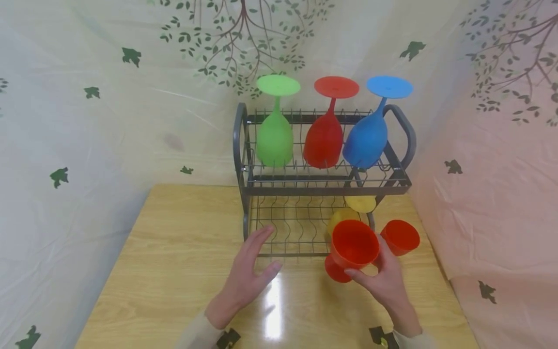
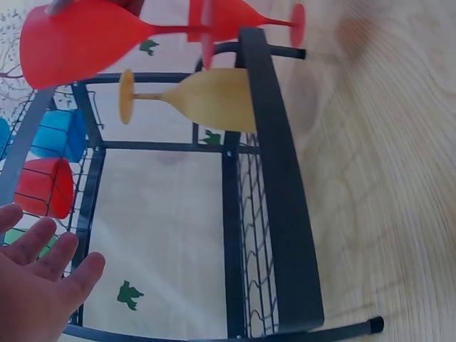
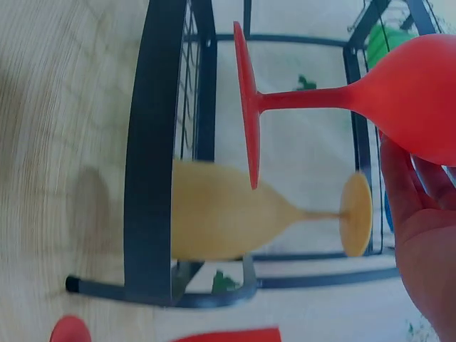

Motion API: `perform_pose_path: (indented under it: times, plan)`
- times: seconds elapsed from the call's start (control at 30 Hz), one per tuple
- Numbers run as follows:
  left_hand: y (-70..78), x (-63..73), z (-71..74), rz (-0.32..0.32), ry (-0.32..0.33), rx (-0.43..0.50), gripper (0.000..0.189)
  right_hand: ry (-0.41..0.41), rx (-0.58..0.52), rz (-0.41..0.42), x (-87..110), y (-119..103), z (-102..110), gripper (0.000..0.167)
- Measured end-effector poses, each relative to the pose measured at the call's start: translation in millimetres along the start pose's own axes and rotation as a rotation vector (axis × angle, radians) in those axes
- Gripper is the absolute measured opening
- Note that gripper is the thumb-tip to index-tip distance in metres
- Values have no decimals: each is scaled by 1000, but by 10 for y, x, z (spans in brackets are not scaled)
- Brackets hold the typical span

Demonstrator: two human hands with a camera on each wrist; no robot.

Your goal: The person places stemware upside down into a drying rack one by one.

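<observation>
Head view: the right hand (image 1: 385,281) holds a red, plastic-looking stemmed goblet (image 1: 354,254) by its bowl, rim up, in front of a dark metal 2-tier dish rack (image 1: 327,190). The left hand (image 1: 246,276) is empty, thumb and fingers wide, near the lower tier. Upside down on the upper tier are 1 green goblet (image 1: 275,140), 1 red goblet (image 1: 323,140) and 1 blue goblet (image 1: 367,138); 1 yellow goblet (image 1: 361,204) stands inverted below. A further red goblet (image 1: 400,237) is upright on the wooden table (image 1: 174,242): 6 goblets, 3 of them red.

Left wrist view: the held goblet's foot is off the table, so carrying seems the step in hand.

Right wrist view: fingers support its bowl. Matching the racked 4 would call for turning it rim down.
</observation>
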State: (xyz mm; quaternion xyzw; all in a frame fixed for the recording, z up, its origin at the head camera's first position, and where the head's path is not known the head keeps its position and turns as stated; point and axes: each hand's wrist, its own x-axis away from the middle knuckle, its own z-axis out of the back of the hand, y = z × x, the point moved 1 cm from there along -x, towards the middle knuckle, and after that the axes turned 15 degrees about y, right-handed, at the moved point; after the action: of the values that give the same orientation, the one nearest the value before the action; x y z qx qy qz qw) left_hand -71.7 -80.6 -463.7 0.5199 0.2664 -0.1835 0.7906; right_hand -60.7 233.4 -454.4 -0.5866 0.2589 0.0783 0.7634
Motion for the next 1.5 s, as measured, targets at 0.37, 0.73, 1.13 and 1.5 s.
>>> perform_pose_path:
  times: [0.37, 0.73, 1.13, 1.5]
  plan:
    - [87, -64, -15, 49, -24, 145, 68, -124, 30, 50, -56, -33, -306, 84]
    - [135, -94, -8, 94, -43, 218, 69, -213, 144, 59, -66, -102, -507, 84]
    - [154, -124, -30, 246, -108, 166, 80, -317, 254, 170, -134, -82, -691, 88]
    - [113, -125, -80, 295, -166, 34, 90, -387, 362, 269, -129, -108, -805, 86]
